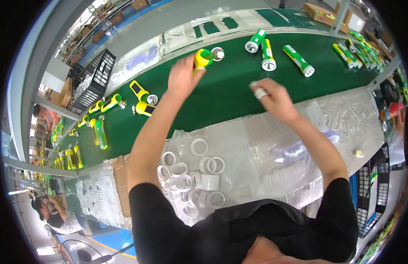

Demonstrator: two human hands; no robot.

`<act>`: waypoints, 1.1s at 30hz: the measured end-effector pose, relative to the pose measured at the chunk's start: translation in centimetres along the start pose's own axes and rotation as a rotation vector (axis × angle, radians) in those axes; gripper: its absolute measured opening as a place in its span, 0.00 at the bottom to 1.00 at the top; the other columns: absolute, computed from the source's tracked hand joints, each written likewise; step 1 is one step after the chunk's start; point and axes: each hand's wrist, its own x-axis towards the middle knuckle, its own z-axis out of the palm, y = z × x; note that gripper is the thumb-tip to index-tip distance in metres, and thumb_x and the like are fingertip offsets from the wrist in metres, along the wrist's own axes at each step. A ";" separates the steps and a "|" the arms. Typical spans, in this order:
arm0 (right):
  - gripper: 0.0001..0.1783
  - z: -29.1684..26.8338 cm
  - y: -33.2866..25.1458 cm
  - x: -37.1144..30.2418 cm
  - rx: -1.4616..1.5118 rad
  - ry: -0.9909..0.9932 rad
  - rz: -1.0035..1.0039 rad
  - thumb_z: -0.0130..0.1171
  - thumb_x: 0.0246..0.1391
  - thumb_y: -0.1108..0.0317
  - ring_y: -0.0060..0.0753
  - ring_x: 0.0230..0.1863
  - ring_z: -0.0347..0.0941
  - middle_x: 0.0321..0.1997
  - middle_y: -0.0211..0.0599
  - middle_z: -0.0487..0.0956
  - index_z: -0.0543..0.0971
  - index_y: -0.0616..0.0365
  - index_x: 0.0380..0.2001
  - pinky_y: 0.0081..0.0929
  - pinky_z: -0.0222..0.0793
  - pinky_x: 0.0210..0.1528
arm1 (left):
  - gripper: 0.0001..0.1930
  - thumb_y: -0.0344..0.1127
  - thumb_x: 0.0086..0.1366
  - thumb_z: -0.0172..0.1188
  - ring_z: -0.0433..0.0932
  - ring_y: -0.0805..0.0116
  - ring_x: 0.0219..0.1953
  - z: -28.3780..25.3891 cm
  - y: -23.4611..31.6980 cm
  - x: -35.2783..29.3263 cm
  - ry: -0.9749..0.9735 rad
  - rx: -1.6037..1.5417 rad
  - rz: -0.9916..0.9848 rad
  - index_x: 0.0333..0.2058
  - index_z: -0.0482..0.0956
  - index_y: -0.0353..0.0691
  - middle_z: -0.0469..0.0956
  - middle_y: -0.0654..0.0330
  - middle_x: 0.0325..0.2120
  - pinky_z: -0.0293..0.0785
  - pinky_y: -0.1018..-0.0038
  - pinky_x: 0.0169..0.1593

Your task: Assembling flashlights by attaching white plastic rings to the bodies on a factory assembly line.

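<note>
My left hand [184,77] is closed round a yellow and green flashlight body [202,59] at the far side of the green belt [213,94]. A silver reflector head [217,54] sits at the body's open end; whether it is joined by wires is not clear. Above the belt, right of the middle, my right hand [275,100] has its fingers drawn together. Something white [260,93] shows at these fingers; I cannot tell whether it is held or wrapped round one. Beyond this hand lie flashlights with white front rings, among them an upright-pointing one [268,56] and a slanted one [299,60].
White rings [199,146] lie in a loose pile on the plastic-covered near table [246,149]. Clear round lenses [296,152] form a row under my right forearm. Flashlights without rings [141,92] lie left; more flashlights [367,55] are heaped right. A black crate [93,81] stands far left.
</note>
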 end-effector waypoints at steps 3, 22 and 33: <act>0.21 3.0 -3.7 -1.6 0.267 0.103 0.067 0.64 0.57 0.62 0.32 0.39 0.78 0.42 0.44 0.80 0.74 0.66 0.47 0.29 0.74 0.39 | 0.27 0.39 0.53 0.70 0.79 0.55 0.38 -4.1 10.2 -2.5 0.027 -0.290 -0.016 0.50 0.72 0.37 0.78 0.53 0.35 0.76 0.64 0.41; 0.26 0.8 -17.1 -22.1 0.766 -0.345 0.527 0.61 0.59 0.58 0.27 0.34 0.75 0.37 0.38 0.76 0.65 0.61 0.53 0.27 0.72 0.39 | 0.16 0.42 0.66 0.59 0.74 0.69 0.31 -11.1 26.7 -16.4 -0.104 -1.186 -0.238 0.47 0.78 0.39 0.78 0.61 0.30 0.72 0.73 0.36; 0.27 1.9 -16.6 -23.5 0.957 -0.160 0.485 0.55 0.64 0.54 0.25 0.33 0.75 0.38 0.36 0.76 0.64 0.58 0.57 0.25 0.72 0.35 | 0.29 0.61 0.70 0.41 0.74 0.52 0.51 -11.4 27.6 -17.2 -0.119 -0.727 0.406 0.50 0.78 0.42 0.78 0.52 0.49 0.66 0.62 0.56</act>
